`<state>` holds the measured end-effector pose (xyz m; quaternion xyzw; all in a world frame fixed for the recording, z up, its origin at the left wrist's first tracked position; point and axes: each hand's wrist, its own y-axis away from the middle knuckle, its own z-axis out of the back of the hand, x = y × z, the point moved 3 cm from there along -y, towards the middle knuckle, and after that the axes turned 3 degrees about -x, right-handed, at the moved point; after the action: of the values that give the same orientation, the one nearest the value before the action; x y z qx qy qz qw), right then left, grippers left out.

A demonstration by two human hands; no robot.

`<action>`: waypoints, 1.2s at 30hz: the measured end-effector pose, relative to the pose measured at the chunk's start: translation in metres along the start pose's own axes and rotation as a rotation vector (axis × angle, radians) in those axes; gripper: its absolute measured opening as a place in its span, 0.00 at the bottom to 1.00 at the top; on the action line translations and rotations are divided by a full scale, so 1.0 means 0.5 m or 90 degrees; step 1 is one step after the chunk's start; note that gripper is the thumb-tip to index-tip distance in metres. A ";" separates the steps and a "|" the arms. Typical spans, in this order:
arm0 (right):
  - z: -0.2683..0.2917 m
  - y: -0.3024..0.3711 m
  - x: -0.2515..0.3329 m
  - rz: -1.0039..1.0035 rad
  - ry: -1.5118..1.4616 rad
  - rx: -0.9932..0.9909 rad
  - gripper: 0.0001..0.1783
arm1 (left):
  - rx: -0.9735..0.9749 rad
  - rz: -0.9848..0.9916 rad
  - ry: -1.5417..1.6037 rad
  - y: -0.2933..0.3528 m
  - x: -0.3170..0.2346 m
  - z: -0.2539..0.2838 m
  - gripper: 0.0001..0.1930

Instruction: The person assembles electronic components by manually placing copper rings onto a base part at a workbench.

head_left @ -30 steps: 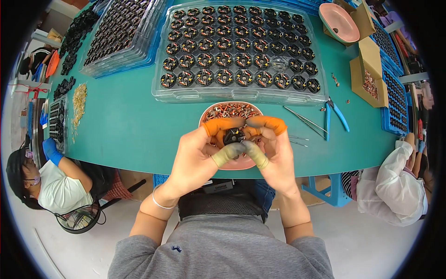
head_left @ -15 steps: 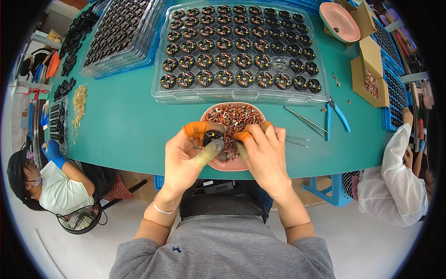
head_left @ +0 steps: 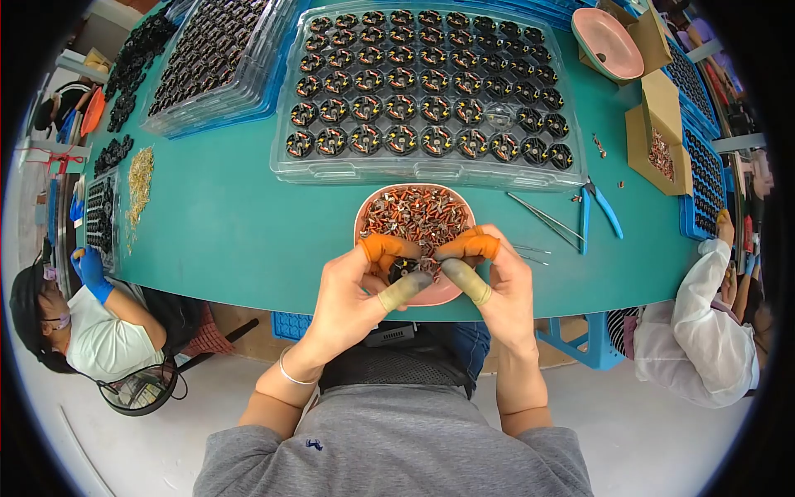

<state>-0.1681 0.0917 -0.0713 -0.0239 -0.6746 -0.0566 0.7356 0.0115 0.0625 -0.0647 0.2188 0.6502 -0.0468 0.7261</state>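
Note:
My left hand (head_left: 352, 286), with orange and pale finger cots on its fingertips, is closed on a small round black part (head_left: 403, 267). Facing it, my right hand (head_left: 503, 290) pinches with covered thumb and forefinger at the part's right side. What sits between those right fingertips is too small to make out. Both hands hover over the near half of a pink bowl (head_left: 443, 295). Small copper-coloured and reddish-brown pieces (head_left: 414, 217) fill it. Beyond the bowl, a clear plastic tray (head_left: 331, 175) holds rows of round black parts with red and yellow bits.
Right of the bowl lie tweezers (head_left: 542, 217) and blue-handled pliers (head_left: 609, 214). A cardboard box (head_left: 679, 157) and another pink bowl (head_left: 609, 41) stand farther right. Stacked trays (head_left: 199, 108) and a golden pile of pieces (head_left: 141, 186) are at left. People sit on both sides.
My right hand has come up from the pieces in the bowl and turned its thumb toward the black part. My left hand has shifted right and slightly nearer with that part.

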 end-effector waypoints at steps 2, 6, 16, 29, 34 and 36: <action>-0.002 -0.002 0.006 0.028 -0.054 0.029 0.08 | 0.007 0.004 0.033 0.001 -0.004 -0.005 0.14; -0.008 0.001 0.007 0.043 -0.049 0.040 0.08 | 0.007 -0.008 0.078 0.000 -0.003 -0.008 0.11; -0.005 0.008 0.001 0.053 -0.002 -0.012 0.10 | -0.047 -0.016 0.134 0.008 -0.011 -0.013 0.08; -0.025 0.027 0.005 0.081 -0.107 -0.075 0.13 | -0.094 -0.108 0.129 0.028 -0.014 -0.045 0.10; -0.039 0.033 0.002 0.068 -0.160 -0.101 0.12 | -0.097 -0.173 -0.013 0.030 -0.016 -0.039 0.10; -0.044 0.038 0.005 0.053 -0.193 -0.111 0.11 | -0.110 -0.184 -0.027 0.033 -0.019 -0.039 0.10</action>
<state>-0.1438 0.1080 -0.0698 -0.1240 -0.7687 -0.0799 0.6223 -0.0022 0.0829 -0.0524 0.0587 0.6608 -0.0989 0.7417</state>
